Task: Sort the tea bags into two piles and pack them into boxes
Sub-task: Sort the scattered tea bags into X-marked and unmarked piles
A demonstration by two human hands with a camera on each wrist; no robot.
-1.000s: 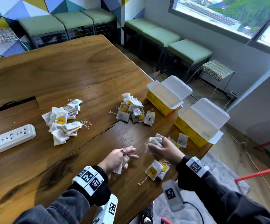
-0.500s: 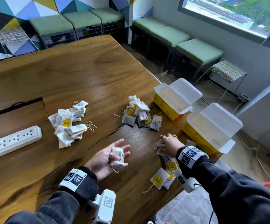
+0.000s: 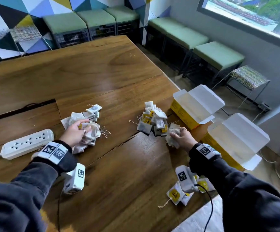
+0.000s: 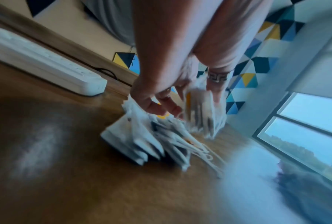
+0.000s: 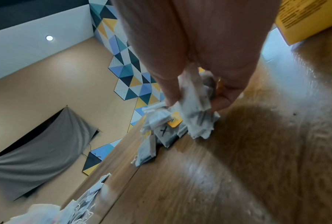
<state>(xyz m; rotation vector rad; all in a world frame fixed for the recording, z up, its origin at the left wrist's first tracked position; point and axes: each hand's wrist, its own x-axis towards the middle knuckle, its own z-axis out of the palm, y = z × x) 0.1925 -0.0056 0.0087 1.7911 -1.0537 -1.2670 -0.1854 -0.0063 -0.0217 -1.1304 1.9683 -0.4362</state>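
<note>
Left hand [image 3: 74,133] over left pile [image 3: 85,126] of tea bags, fingers loosely spread, few bags at fingertips; real grip or not, cannot tell. Right hand [image 3: 182,137] clenches crumpled bunch of bags [image 3: 172,136] beside right pile [image 3: 152,120]. Two open yellow boxes [image 3: 188,113] at table [image 3: 119,164] edge. Unsorted bags [image 3: 177,194] under right wrist. Power strip [image 3: 27,144] left.

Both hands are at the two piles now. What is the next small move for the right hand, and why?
Probably let go: the right hand grips a bunch of tea bags right at the edge of the right pile, low over the table. Opening the fingers would drop them onto that pile. Both boxes stand open but look empty, so packing likely comes later.
</note>
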